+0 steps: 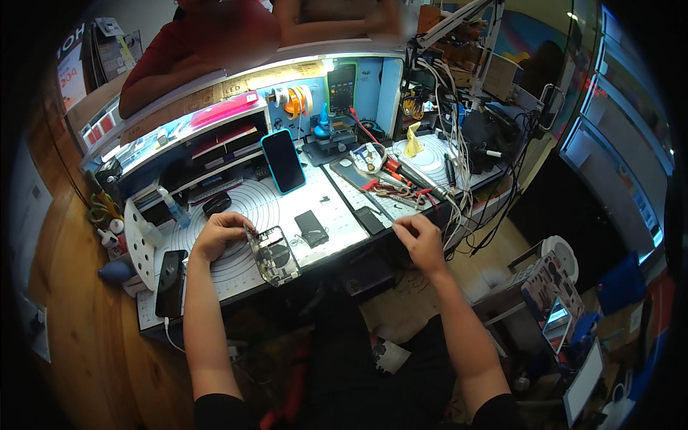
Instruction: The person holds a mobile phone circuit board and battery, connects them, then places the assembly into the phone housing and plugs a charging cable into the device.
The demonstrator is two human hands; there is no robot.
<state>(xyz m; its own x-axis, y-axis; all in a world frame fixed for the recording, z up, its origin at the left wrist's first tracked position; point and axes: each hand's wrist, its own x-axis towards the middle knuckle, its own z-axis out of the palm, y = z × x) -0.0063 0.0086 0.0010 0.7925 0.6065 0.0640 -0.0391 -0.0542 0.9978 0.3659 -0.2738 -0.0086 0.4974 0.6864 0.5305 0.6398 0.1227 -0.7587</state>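
My left hand (221,236) pinches the upper edge of an opened smartphone (276,259), whose inner parts lie exposed. One thin half of the phone stands tilted up under my fingers. The phone rests near the front edge of the white work mat (304,208). My right hand (421,242) is at the bench's front right edge, its thumb and fingers pressed together. A thin dark strip reaches its fingertips, but I cannot make out whether they hold it. Between my hands lie a flat dark rectangular part (312,228) and, nearer the right hand, a small black one (369,220).
A phone in a turquoise case (284,161) leans upright at the back. Left sits a black phone (170,284) with a white cable. Pliers and red-handled tools (398,172) crowd the right, beside hanging cables (459,136). A multimeter (342,87) stands behind. Another person's sleeve (168,61) shows beyond the bench.
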